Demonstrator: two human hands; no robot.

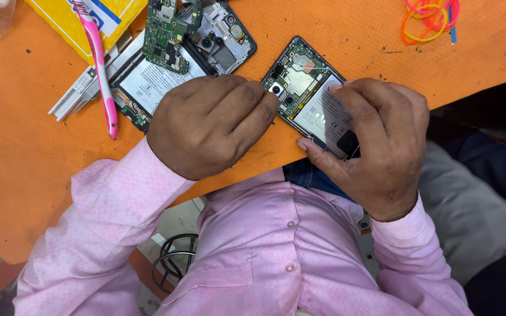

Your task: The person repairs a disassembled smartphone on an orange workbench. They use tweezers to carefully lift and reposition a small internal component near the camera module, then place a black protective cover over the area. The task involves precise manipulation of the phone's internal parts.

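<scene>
Steadying the opened phone (pixel 308 96) at the table's (pixel 24 152) near edge, the right hand (pixel 376 146) grasps its lower end while the left hand (pixel 212 126) pinches a thin tool, barely visible, by the camera modules. Keep the phone flat; its lower end overhangs the edge. A second dismantled phone (pixel 171 64) and pink toothbrush (pixel 102 70) crowd the left side.
</scene>
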